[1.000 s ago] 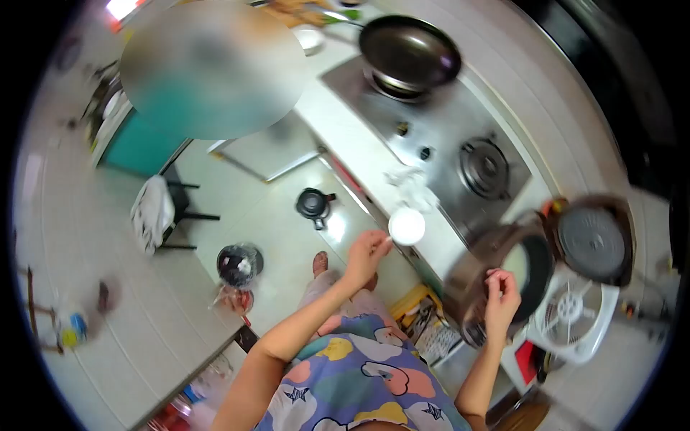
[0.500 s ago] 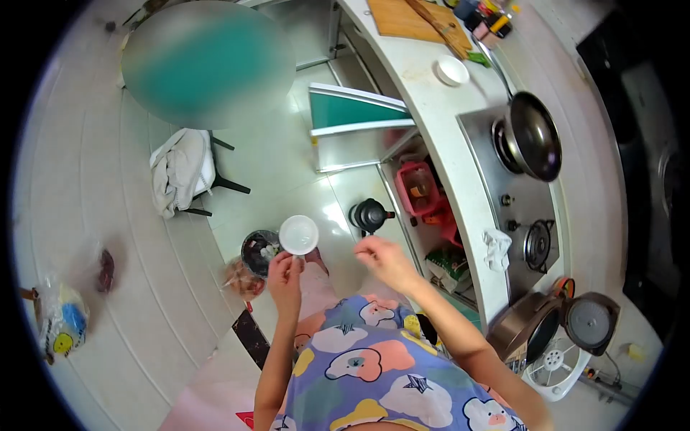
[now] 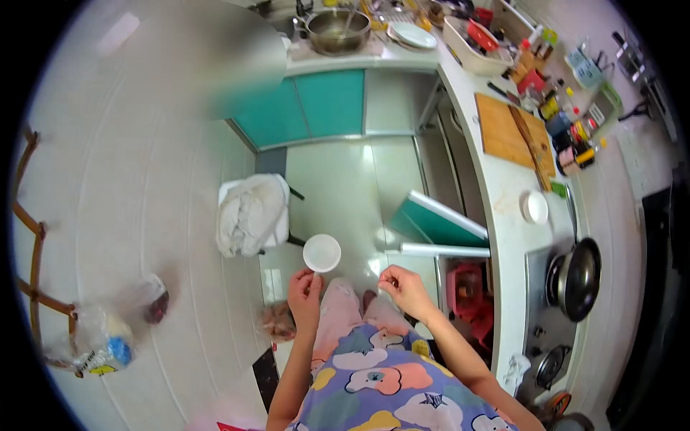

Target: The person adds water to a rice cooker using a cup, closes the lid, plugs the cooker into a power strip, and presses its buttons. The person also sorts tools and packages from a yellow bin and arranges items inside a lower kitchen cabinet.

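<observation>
My left hand point(image 3: 305, 291) is closed on the near edge of a small, round white bowl point(image 3: 321, 253), held out in front of me above the floor. Whether the bowl has a short handle there is hard to see. To its right, my right hand point(image 3: 404, 291) is raised with its fingers pinched together. Anything between those fingertips is too small or hidden to name. The two hands are apart, above my legs.
A stool with a pale cloth point(image 3: 251, 212) stands ahead on the left. An open green cabinet door point(image 3: 438, 223) juts out on the right. The counter holds a wok point(image 3: 578, 279), a white bowl point(image 3: 535, 207) and a cutting board point(image 3: 503, 133). A metal pot point(image 3: 334, 34) sits at the back.
My view has swung upward and forward, showing the back counter. The white bowl is still in my left hand. My right hand has come slightly lower, with its fingers still pinched.
</observation>
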Demonstrator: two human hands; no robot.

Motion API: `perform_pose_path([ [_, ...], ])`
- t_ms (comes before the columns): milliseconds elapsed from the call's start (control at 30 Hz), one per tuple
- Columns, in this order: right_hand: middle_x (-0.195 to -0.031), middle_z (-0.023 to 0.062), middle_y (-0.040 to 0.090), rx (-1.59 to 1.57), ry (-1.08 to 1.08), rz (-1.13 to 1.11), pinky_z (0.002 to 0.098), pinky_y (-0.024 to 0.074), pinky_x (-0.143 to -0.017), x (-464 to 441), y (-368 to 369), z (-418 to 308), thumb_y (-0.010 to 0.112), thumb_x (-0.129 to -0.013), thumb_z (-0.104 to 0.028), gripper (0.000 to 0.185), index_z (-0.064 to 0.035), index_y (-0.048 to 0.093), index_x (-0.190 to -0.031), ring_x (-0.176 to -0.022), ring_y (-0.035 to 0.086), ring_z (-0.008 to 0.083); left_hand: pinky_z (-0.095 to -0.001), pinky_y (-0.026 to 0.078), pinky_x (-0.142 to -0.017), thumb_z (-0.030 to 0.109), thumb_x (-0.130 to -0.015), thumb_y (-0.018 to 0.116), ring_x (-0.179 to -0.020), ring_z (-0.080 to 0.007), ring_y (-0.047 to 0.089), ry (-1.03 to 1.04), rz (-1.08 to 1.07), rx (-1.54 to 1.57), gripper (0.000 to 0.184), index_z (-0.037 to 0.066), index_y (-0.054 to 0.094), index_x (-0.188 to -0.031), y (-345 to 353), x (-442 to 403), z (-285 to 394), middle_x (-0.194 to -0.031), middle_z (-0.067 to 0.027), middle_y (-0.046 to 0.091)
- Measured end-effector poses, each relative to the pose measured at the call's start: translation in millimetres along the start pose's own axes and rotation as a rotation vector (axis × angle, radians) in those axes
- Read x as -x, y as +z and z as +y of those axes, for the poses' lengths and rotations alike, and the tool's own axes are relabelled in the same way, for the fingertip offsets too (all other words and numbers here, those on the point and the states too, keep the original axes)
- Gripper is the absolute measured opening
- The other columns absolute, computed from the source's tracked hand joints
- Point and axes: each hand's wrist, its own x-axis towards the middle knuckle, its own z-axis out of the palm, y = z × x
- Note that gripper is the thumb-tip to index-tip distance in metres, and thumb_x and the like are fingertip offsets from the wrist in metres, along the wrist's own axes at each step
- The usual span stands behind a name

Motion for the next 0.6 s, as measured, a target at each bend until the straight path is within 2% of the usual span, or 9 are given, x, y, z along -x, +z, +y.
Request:
perform_pose_path([
  [100,-0.073,0.0105,0.06,-0.017,0.0,-0.013,0.0307,0.0463,-0.06,-49,-6,-8,0.064,-0.08,-0.013,0.014,-0.0016,0.058,-0.085,-0.063,0.057,0.0211,-0.0254,0.046,-0.068,0.015,-0.087,0.058,-0.081,-0.0138,0.057,-0.078,0.027,0.079,0.018,-0.002,0.063,-0.085,5,-43,18,-0.109,-0.01,0.055],
  [300,-0.072,0.011,0.061,-0.048,0.066,0.122,0.0299,0.0456,-0.059,-160,-11,-25,0.064,-0.081,-0.01,0.011,-0.0016,0.058,-0.085,-0.062,0.056,0.0181,-0.0251,0.051,-0.068,0.009,-0.087,0.056,-0.081,-0.0123,0.059,-0.071,-0.073,0.081,0.016,-0.006,0.062,-0.089,5,-176,24,-0.114,-0.0129,0.053],
  [400,-0.069,0.0104,0.061,-0.092,0.114,0.196,0.0293,0.0465,-0.06,-226,-7,-32,0.063,-0.081,-0.01,0.011,-0.0013,0.06,-0.087,-0.06,0.057,0.016,-0.0231,0.047,-0.065,0.012,-0.086,0.059,-0.075,-0.0108,0.058,-0.075,-0.079,0.17,0.016,-0.004,0.063,-0.083,12,-260,45,-0.113,-0.0102,0.056],
  [533,-0.07,0.0077,0.062,-0.03,-0.018,0.189,0.0278,0.0475,-0.059,-320,-14,-80,0.06,-0.083,-0.007,0.012,-0.0015,0.064,-0.093,-0.061,0.059,0.0147,-0.0218,0.046,-0.062,0.012,-0.086,0.06,-0.075,-0.0096,0.058,0.065,-0.128,0.072,0.016,-0.003,0.063,-0.082,9,-373,86,-0.113,-0.0099,0.057],
  [600,-0.071,0.0072,0.063,-0.079,-0.043,0.163,0.0264,0.0473,-0.058,-367,-26,-113,0.059,-0.084,-0.007,0.013,-0.0013,0.064,-0.094,-0.061,0.059,0.014,-0.0218,0.046,-0.061,0.012,-0.086,0.061,-0.074,-0.0093,0.057,0.112,-0.103,0.119,0.016,-0.003,0.063,-0.082,10,-424,104,-0.111,-0.0106,0.057],
])
